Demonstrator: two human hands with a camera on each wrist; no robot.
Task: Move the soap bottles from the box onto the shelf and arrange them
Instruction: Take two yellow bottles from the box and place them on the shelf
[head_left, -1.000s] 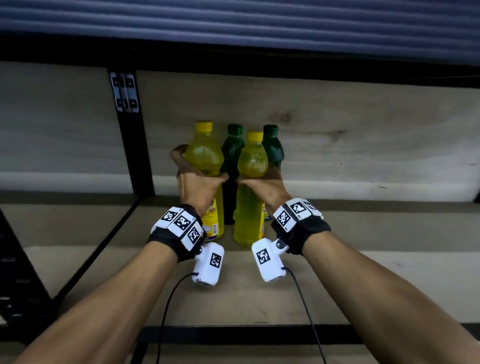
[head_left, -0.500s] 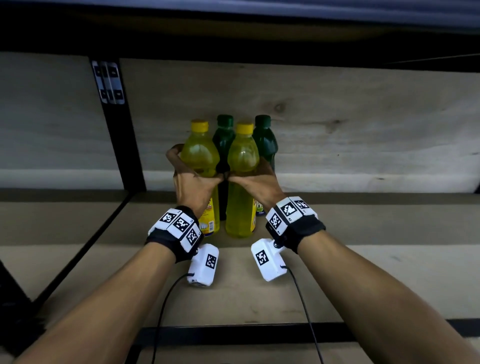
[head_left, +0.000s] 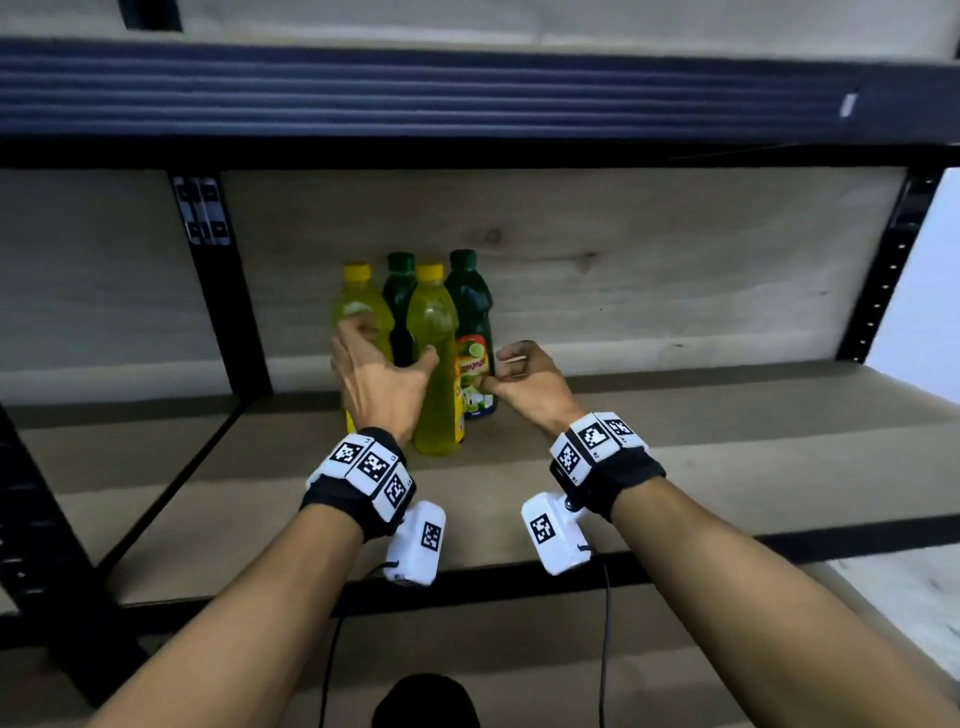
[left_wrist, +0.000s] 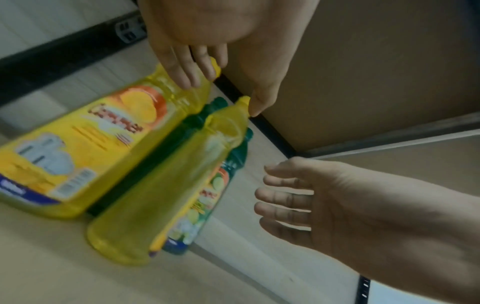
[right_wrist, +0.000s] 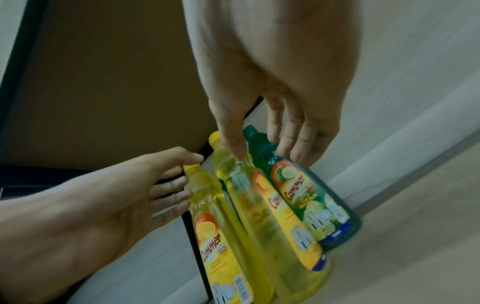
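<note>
Four soap bottles stand grouped on the shelf board (head_left: 675, 467). The left yellow bottle (head_left: 361, 312) and right yellow bottle (head_left: 434, 374) are in front. Two green bottles (head_left: 400, 296) (head_left: 470, 306) stand behind them by the back panel. My left hand (head_left: 382, 358) is open with fingers spread beside the left yellow bottle (right_wrist: 207, 205); I cannot tell whether it touches. My right hand (head_left: 501, 371) hangs relaxed and holds nothing, a little right of the group. In the left wrist view it (left_wrist: 285, 205) is clear of the bottles (left_wrist: 166, 195).
A black upright post (head_left: 218, 291) stands left of the bottles, another (head_left: 883, 270) at the far right. The upper shelf beam (head_left: 467, 93) runs overhead. The board stretches bare to the right of the bottles. A dark object (head_left: 426, 701) sits low between my arms.
Both hands have let go of the two yellow bottles and drawn back and apart. The yellow bottles now stand on their own in front of the green ones.
</note>
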